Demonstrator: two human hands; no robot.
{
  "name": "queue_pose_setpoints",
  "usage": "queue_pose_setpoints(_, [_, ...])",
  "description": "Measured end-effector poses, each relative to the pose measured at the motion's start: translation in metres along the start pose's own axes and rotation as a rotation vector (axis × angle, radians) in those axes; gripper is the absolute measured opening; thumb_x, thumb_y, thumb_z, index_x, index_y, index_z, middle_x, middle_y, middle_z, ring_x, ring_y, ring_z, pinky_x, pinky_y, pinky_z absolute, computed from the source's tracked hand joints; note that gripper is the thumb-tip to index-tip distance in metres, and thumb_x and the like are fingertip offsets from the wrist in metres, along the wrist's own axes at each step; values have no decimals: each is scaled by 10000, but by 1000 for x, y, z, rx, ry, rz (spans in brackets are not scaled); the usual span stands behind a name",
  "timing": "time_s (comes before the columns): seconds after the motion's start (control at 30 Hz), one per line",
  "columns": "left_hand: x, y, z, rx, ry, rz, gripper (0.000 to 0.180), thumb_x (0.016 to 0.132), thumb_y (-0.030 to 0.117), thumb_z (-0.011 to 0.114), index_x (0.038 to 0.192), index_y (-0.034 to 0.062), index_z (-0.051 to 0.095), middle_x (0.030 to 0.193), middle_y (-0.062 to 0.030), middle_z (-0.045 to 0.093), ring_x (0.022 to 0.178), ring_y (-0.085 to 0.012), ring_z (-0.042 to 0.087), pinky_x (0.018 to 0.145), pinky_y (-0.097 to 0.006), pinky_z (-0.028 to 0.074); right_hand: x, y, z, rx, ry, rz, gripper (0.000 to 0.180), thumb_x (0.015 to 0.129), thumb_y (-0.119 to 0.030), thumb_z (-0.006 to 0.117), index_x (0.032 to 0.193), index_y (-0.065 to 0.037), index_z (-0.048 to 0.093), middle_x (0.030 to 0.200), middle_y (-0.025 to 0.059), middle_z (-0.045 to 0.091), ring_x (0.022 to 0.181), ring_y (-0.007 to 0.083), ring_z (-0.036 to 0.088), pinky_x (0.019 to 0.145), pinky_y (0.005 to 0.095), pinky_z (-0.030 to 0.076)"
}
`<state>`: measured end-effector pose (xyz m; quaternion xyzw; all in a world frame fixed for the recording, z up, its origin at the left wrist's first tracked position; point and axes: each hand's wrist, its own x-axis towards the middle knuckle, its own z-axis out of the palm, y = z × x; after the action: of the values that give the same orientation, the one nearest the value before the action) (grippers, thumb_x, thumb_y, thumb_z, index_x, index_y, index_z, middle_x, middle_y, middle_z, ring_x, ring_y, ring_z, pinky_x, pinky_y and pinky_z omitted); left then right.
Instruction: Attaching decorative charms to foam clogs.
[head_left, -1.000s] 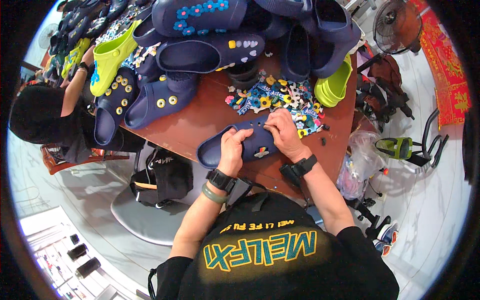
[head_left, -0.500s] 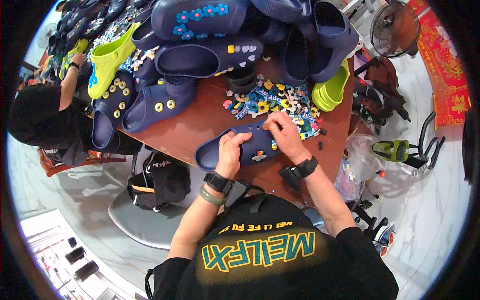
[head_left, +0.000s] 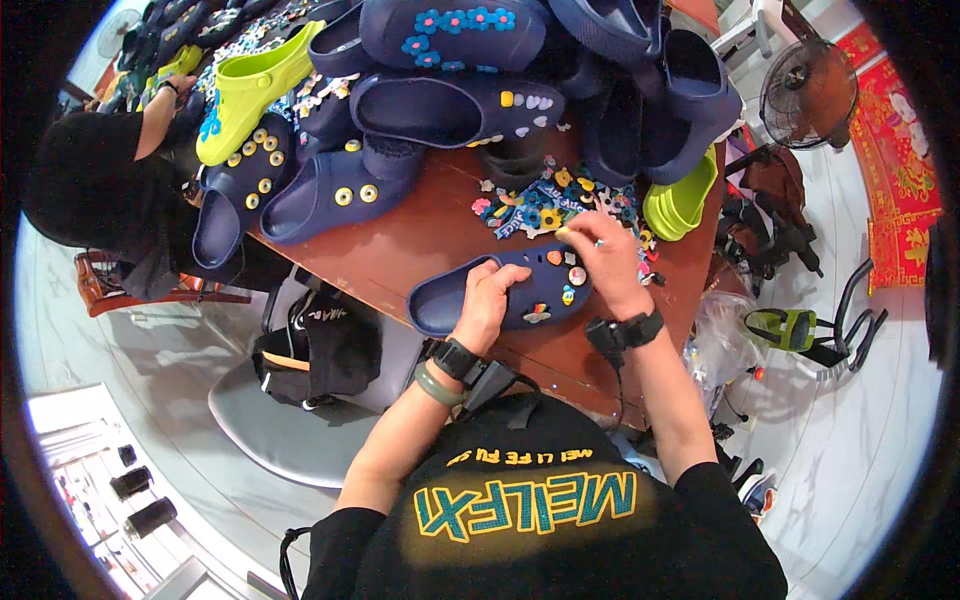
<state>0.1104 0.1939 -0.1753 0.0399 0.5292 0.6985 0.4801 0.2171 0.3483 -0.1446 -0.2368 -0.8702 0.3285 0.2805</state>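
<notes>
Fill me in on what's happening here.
A person's left hand grips a navy clog at the table; the right hand is at its toe end, perhaps pinching something small. Several small charms sit on the clog. A pile of loose charms lies just beyond.

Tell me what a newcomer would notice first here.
Probably the bright lime-green foam clog at the upper left. Next, the navy-blue foam clog at centre, dotted with small multicoloured charms, with the person's left hand holding it and the right hand at its toe end. The red, gold-marked banner at far right also stands out.
</notes>
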Motion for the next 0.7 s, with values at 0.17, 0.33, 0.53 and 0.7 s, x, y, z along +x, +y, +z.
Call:
queue_pose_setpoints(0.17, [-6, 13, 10, 32, -52, 95, 74, 749, 91, 615, 758, 23, 590, 676, -21, 557, 650, -143, 574, 615, -264, 468, -8, -22, 22, 115, -38, -175, 96, 792, -40, 654, 879, -20, 618, 854, 116, 640, 790, 290, 621, 707, 357, 505])
queue_pose_setpoints(0.33, [5, -9, -2, -19, -26, 68, 57, 726, 75, 630, 727, 33, 591, 707, -10, 579, 647, -110, 538, 574, -259, 430, -21, -27, 19, -213, -147, -463, 142, 762, 5, 586, 904, -7, 587, 903, 136, 602, 830, 305, 604, 715, 375, 507])
queue_pose_setpoints(0.53, [-2, 1, 5, -3, -75, 65, 93, 716, 92, 634, 713, 34, 561, 683, -7, 553, 626, -109, 533, 566, -255, 423, -17, -27, 20, -171, -54, -402, 163, 754, 51, 625, 898, -15, 585, 863, 116, 597, 794, 289, 608, 673, 359, 507])
queue_pose_setpoints(0.7, [10, -14, -8, 32, -118, 32, 30, 750, 51, 608, 758, 24, 599, 725, -3, 591, 681, -103, 565, 596, -251, 447, -9, -33, 17, -101, -155, -389, 165, 742, 45, 649, 880, -35, 608, 857, 110, 624, 796, 288, 626, 665, 354, 510])
